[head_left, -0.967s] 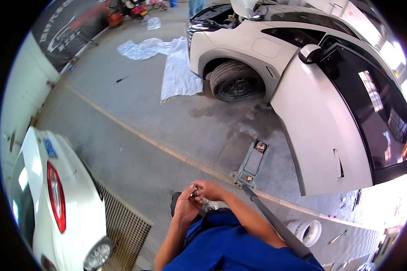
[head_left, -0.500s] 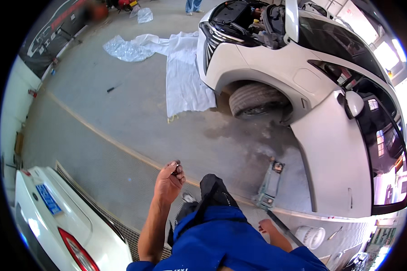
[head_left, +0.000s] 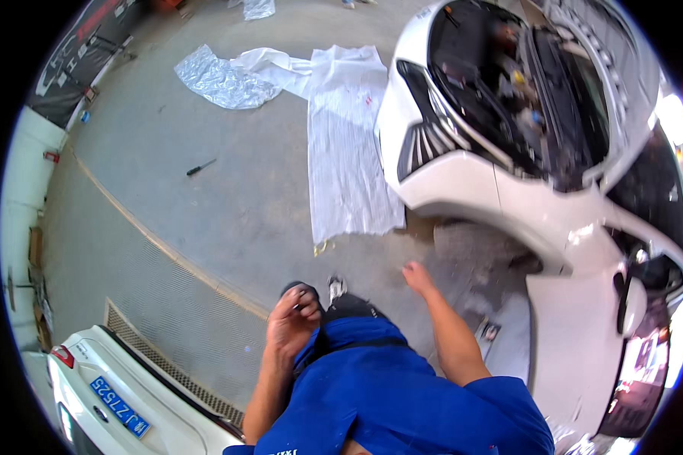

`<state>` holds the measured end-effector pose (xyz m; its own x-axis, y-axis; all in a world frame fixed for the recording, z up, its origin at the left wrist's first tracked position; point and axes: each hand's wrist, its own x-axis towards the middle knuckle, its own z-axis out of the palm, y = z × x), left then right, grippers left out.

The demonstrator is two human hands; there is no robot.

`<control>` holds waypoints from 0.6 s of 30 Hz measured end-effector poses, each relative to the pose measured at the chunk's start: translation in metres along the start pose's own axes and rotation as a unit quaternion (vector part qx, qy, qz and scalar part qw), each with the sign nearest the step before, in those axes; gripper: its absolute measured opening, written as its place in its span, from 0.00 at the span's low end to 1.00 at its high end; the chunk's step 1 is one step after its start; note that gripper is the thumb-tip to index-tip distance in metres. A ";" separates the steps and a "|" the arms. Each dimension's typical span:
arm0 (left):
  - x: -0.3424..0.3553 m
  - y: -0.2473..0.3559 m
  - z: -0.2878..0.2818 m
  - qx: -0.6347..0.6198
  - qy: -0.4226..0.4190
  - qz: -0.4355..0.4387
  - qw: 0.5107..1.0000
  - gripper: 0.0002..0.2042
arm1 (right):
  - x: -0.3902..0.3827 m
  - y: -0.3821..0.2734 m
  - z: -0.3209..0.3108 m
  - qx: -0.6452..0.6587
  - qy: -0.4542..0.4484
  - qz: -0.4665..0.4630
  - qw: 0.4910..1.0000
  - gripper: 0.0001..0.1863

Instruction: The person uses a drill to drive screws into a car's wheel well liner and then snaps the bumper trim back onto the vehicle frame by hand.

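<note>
My left hand (head_left: 291, 324) is raised in front of my body, left of my blue top. Its fingers are curled closed around something small that I cannot make out. My right hand (head_left: 415, 276) hangs forward, out in front of the body, nearest to the front wheel arch of the white car (head_left: 463, 178) but apart from it. The right fingers are mostly turned away, so their pose is hidden. The car's hood is raised over the engine bay (head_left: 501, 83), and its front door (head_left: 573, 341) stands open.
White sheeting (head_left: 353, 144) and clear plastic film (head_left: 224, 80) lie on the floor left of the car's front. A screwdriver (head_left: 199, 167) lies farther left. Beside the open door is a floor jack (head_left: 490, 331), partly hidden. Another white car (head_left: 140, 387) stands behind a floor grate (head_left: 159, 360) at lower left.
I have stepped forward, so the car's front and the sheeting appear nearer. My right arm has swung ahead of my body. My left hand stays raised and closed.
</note>
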<state>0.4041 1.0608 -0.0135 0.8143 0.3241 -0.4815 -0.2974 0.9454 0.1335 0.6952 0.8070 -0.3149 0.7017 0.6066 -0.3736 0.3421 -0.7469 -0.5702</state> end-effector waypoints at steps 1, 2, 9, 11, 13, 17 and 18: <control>0.020 0.024 -0.004 -0.003 0.014 0.016 1.000 0.05 | 0.058 -0.033 -0.022 0.062 -0.022 0.024 0.998 0.21; 0.044 0.049 0.000 -0.007 0.045 0.040 0.998 0.05 | 0.120 -0.076 -0.045 0.124 -0.040 0.048 0.990 0.22; 0.269 0.240 0.066 -0.076 0.078 0.103 0.989 0.07 | 0.403 -0.223 -0.093 0.140 0.021 -0.014 0.990 0.19; 0.350 0.291 0.091 -0.072 0.064 0.088 0.992 0.08 | 0.424 -0.227 -0.075 0.138 0.004 0.000 0.990 0.19; 0.424 0.332 0.135 -0.019 0.065 0.057 0.996 0.08 | 0.412 -0.210 -0.067 0.088 -0.076 0.001 0.993 0.17; 0.582 0.425 0.252 0.160 0.011 0.002 0.987 0.11 | 0.379 -0.186 -0.065 0.067 -0.090 0.186 0.976 0.14; 0.624 0.440 0.280 0.208 -0.004 -0.011 0.978 0.11 | 0.394 -0.174 -0.076 0.100 -0.147 0.282 0.943 0.13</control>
<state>0.9215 1.6887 -0.0126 0.8229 0.3028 -0.4807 -0.0533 0.8836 0.4652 0.9596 1.1550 -0.3074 0.5236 0.2000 -0.8281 -0.1784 -0.9247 -0.3362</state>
